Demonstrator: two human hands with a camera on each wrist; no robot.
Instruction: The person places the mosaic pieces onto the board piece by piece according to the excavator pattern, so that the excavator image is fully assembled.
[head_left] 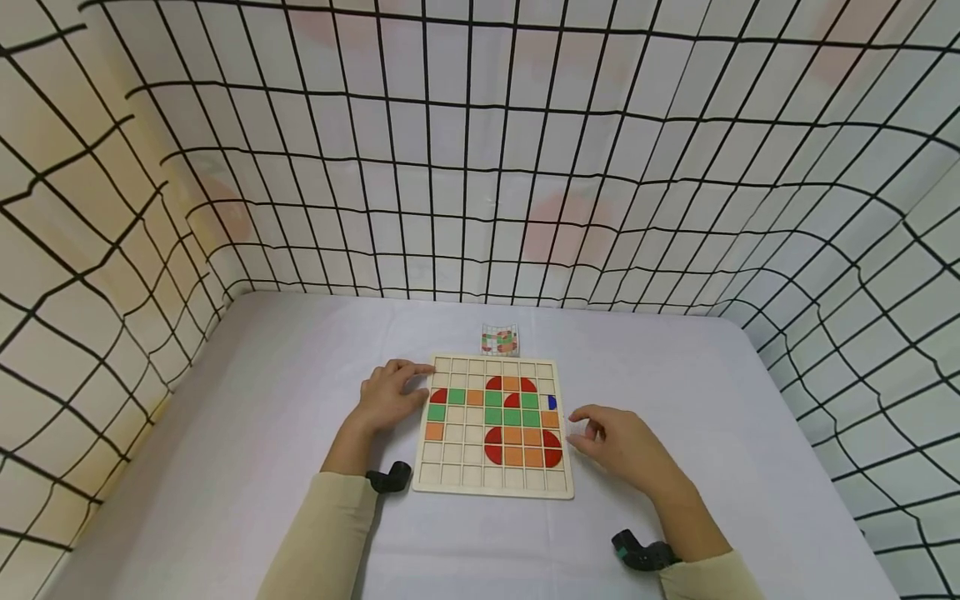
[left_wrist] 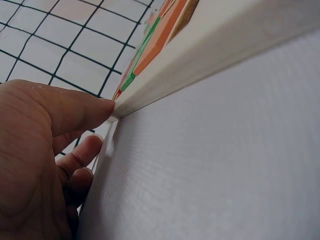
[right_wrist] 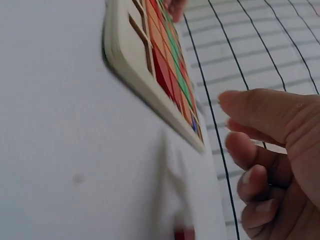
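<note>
A pale wooden grid board (head_left: 491,493) lies flat on the white cloth, partly filled with green squares (head_left: 512,417), orange squares (head_left: 513,456), red quarter rounds (head_left: 552,457) and a small blue piece (head_left: 552,402). At the board's left edge is my left hand (head_left: 392,394); its thumb (left_wrist: 85,111) touches the rim. My right hand (head_left: 624,443) hovers just off the right edge, thumb and index finger apart, other fingers loosely curled, holding nothing. A blurred dark red thing (right_wrist: 184,233) shows low in the right wrist view; its kind is unclear.
Behind the board stands a small card (head_left: 499,340) with a coloured grid pattern. Black wire mesh (head_left: 468,167) encloses the back and sides of the white-covered table (head_left: 645,358). Each wrist wears a dark camera, such as the left one (head_left: 390,477).
</note>
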